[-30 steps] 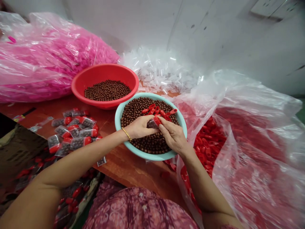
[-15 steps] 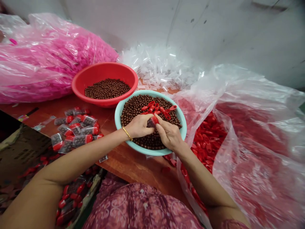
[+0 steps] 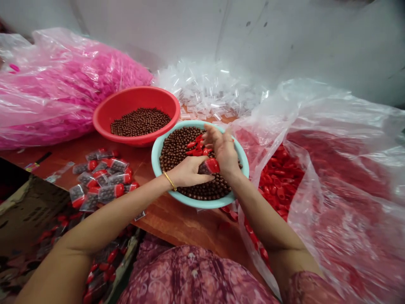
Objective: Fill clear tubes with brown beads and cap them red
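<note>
Over a light blue basin [image 3: 156,164] of brown beads [image 3: 175,145], my left hand [image 3: 190,171] grips a clear tube filled with brown beads, its red cap [image 3: 211,165] pointing right. My right hand [image 3: 223,150] is just beyond the capped end, apart from it, with its fingers spread and nothing visible in them. Several loose red caps [image 3: 196,148] lie on the beads, partly behind my right hand.
A red basin [image 3: 101,120] of beads stands behind left. Filled tubes [image 3: 110,192] lie on the table's left. Pink pieces in a bag [image 3: 76,84], clear tubes [image 3: 211,90] and a plastic bag [image 3: 344,202] with red caps surround the basins. Below left is a cardboard box [image 3: 28,207].
My right hand has come off the red cap, moved up and away, and opened its fingers. My left hand still holds the tube, now shifted slightly right. The view has shifted a little.
</note>
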A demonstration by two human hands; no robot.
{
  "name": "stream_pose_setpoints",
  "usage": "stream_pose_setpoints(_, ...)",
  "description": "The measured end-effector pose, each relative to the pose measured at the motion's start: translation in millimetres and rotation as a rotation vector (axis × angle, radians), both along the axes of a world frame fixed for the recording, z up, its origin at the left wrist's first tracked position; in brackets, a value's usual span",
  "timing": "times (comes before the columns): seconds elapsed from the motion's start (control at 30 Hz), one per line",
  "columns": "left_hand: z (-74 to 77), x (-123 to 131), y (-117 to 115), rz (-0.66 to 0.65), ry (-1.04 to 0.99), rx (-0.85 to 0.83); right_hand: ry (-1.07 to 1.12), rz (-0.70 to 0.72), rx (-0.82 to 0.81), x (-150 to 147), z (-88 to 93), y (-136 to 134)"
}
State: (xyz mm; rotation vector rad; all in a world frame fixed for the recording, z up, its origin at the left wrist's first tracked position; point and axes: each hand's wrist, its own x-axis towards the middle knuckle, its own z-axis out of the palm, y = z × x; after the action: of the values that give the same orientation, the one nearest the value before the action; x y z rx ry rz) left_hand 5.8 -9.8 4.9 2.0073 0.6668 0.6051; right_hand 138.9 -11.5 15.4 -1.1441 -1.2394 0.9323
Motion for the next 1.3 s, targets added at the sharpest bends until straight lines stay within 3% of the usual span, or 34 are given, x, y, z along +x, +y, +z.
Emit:
stream_pose_setpoints(0.1, -1.1, -0.5, 0.8, -0.014, 0.013, -0.054, -0.111, 0.091, -0.088, -7.1, -5.1, 9.8)
stream_pose_setpoints(0.27, 1.1, -3.2, 2.1, 0.096, 0.028, -0.124, -0.349, 0.082, -0.014, -12.5, -9.4, 15.6)
stream_pose_setpoints(0.5, 15.8, -6.0, 1.6, -0.108, -0.015, -0.687, -0.007, 0.211, -0.333, -26.1, 13.6, 16.7)
stream_pose_setpoints(0.63, 23.2, -5.7, 1.1, -0.139, -0.059, -0.835, 0.128, 0.231, -0.377, -22.8, 19.6, 21.1)
stream_pose_setpoints(0.8, 28.1, -9.1, -9.4, -0.124, -0.097, -0.909, 0.178, 0.3, -0.301, -8.8, 17.4, 12.9)
stream_pose_setpoints(0.9, 26.8, -10.5, -16.4, -0.106, -0.132, -0.936, 0.114, 0.306, -0.19, -5.0, 13.4, 2.2)
stream_pose_setpoints(1.0, 25.5, -9.7, -23.1, -0.076, -0.108, -0.911, 0.061, 0.351, -0.184, -6.6, 8.7, -5.9)
stream_pose_setpoints(1.13, 24.7, -9.5, -34.1, 0.026, -0.067, -0.867, 0.027, 0.406, -0.143, -10.5, 7.1, -10.9)
stream_pose_setpoints(1.3, 21.6, -7.5, -46.0, 0.173, 0.006, -0.769, -0.206, 0.395, 0.024, -10.0, 9.0, -15.6)
